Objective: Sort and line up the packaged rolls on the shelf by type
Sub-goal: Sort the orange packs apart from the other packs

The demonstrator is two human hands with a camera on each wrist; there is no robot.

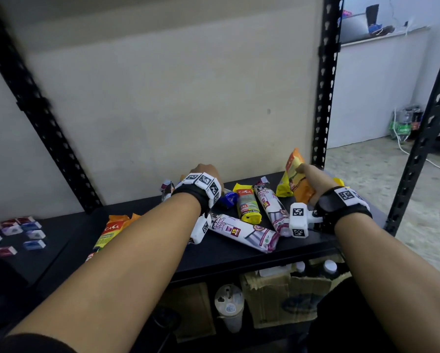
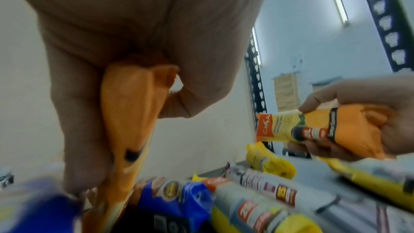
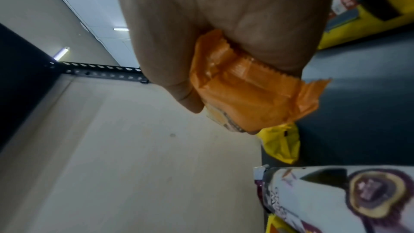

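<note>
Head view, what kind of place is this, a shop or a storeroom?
Probably a storeroom or back room: a black slotted metal rack against a bare wall, packaged rolls loose on its shelf, and cardboard boxes with bottles underneath.

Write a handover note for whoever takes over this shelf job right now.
Left hand: grips an orange roll above the pile.
Right hand: grips a second orange roll, lifted at the shelf's right rear.
On the shelf: a third orange roll at the left, two white drawstring rolls, yellow rolls, a blue pack, all jumbled.
Done: nothing lined up yet.
Left: group the orange rolls, then sort the rest into rows.
</note>
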